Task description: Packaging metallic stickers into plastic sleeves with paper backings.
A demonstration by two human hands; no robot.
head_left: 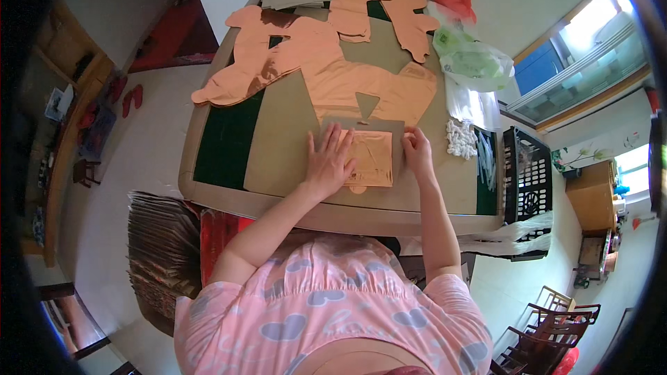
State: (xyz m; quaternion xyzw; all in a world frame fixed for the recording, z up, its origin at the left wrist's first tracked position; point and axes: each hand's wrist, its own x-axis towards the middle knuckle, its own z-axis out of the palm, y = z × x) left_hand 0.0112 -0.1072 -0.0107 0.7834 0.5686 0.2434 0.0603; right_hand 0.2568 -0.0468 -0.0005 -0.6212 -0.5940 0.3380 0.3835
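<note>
Along the near side of the desk (389, 221), a copper-coloured packet (374, 160) lies flat on a grey card (383, 126), a rounded tab showing past its near edge. The left hand (330, 165) has its grip spread flat, fingers over the packet's left part; uneven pressure there could crease the thin, shiny sheet or skew it on the card. The right hand (417, 151) is curled at the card's right edge; whether its grip pinches the card or only rests there, one cannot tell. A tug from that side could slide the card out of line. To the right, the small white pieces (460, 139) could scatter if the right elbow or wrist swung wide. Farther off, copper-coloured sheets (333, 80) sprawl right up to the card, so a shove away from the person might rumple them.
</note>
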